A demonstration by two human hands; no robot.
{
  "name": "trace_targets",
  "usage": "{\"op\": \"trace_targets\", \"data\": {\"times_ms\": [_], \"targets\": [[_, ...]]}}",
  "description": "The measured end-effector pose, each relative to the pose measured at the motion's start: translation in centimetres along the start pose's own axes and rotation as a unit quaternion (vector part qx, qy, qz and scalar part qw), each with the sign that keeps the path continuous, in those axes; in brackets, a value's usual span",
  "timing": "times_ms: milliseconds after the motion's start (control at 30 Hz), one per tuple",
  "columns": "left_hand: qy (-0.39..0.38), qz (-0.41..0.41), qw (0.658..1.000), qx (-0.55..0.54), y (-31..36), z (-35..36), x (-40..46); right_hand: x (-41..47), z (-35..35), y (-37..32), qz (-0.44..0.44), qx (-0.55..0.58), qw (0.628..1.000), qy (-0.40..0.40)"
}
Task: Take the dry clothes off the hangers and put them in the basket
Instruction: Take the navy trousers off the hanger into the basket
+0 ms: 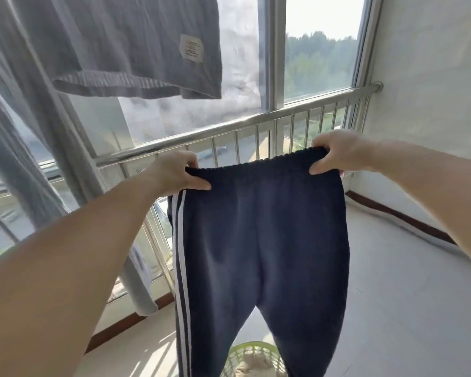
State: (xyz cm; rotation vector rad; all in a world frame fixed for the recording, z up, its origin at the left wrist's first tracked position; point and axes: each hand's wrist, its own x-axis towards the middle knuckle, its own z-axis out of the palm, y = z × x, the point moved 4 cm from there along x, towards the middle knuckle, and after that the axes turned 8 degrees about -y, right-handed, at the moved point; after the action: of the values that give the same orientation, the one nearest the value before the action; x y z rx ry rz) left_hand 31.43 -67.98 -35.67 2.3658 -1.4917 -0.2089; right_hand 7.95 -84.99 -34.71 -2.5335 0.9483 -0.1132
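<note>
grip: our left hand (178,172) and right hand (335,156) each pinch the elastic waistband of the navy white-striped track trousers (259,240), spread flat | position: legs hang above the green plastic lattice basket (252,352), ready for lowering | grey ribbed sweatshirt (125,44) remains hung

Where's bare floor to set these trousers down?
Bare floor lies right of the navy trousers, up to the white wall. Crowded: the green basket already holds laundry, and grey clothes hang left by the railing.
</note>
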Motion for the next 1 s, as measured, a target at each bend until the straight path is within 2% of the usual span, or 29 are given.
{"op": "trace_targets", "data": {"times_ms": [100,233,300,400,467,533,633,733,833,933,1000], "targets": [[0.01,-0.02,0.999,-0.049,0.2,-0.2,-1.0,0.1,-0.6,0.8,-0.001,0.107,0.994,0.004],[-0.055,-0.082,0.994,0.037,1.1,0.4,-2.0,0.3,-1.1,1.5,-0.019,0.203,0.979,0.001],[-0.06,-0.11,0.992,0.022,1.4,0.7,-2.5,0.3,-1.2,1.9,-0.015,0.229,0.973,-0.008],[-0.099,-0.135,0.975,-0.149,1.5,1.8,-3.4,0.0,-1.2,2.5,-0.006,0.278,0.959,-0.057],[-0.153,-0.131,0.94,-0.275,1.8,2.6,-4.2,-0.7,-1.1,3.1,0.001,0.296,0.949,-0.111],[-0.165,-0.121,0.909,-0.363,1.5,3.4,-4.6,-1.2,-1.1,3.7,0.003,0.306,0.939,-0.155],[-0.145,-0.121,0.868,-0.458,1.8,4.2,-4.9,-1.2,-1.5,4.4,0.006,0.329,0.935,-0.13],[-0.086,-0.138,0.841,-0.515,3.5,4.5,-5.0,-0.4,-1.4,4.3,0.031,0.34,0.94,-0.022],[-0.006,-0.191,0.794,-0.577,5.4,5.0,-4.7,0.2,-0.7,3.1,0.042,0.365,0.928,0.056],[0.061,-0.215,0.753,-0.619,8.0,5.5,-4.7,0.2,0.6,1.4,0.018,0.41,0.911,0.046],[0.096,-0.213,0.748,-0.621,9.7,5.7,-4.8,-0.2,1.6,-0.1,-0.018,0.424,0.905,0.005]]}}
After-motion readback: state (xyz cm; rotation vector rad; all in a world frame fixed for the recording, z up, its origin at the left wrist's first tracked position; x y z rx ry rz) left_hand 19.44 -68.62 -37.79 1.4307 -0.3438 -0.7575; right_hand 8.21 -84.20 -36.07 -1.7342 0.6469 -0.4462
